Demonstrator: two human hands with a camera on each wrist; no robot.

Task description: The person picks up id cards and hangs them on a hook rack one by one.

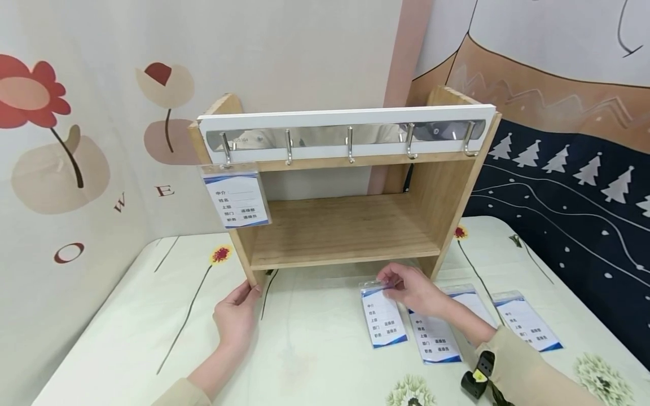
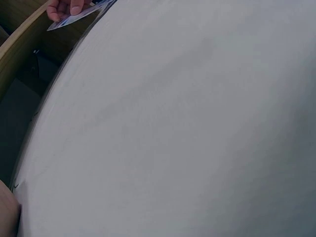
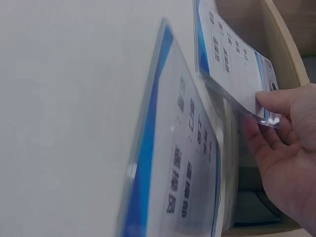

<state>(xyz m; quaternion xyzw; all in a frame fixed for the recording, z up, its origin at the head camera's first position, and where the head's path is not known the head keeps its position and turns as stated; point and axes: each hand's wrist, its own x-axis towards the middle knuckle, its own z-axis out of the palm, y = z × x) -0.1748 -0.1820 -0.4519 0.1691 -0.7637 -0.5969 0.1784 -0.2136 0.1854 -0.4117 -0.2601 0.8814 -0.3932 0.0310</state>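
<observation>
A wooden shelf [image 1: 345,225] stands on the table, with a white rail [image 1: 345,115] of metal hooks [image 1: 350,145] along its upper front. From the leftmost hook hangs a badge card [image 1: 238,197] in a clear sleeve. My left hand [image 1: 236,318] grips the foot of the shelf's left side panel between thumb and fingers. Low in front of the shelf, my right hand [image 1: 413,287] pinches another badge card [image 1: 384,317] by its top edge. The right wrist view shows the thumb [image 3: 279,101] on the front of this badge card [image 3: 232,59] and the fingers behind it, the card tilted.
Three more badge cards lie on the right of the table: one [image 1: 435,341] under the right forearm, one [image 1: 469,301] behind it, one [image 1: 528,321] farther right. A black strapped device [image 1: 479,375] sits at the right wrist. Printed curtains [image 1: 325,51] hang behind.
</observation>
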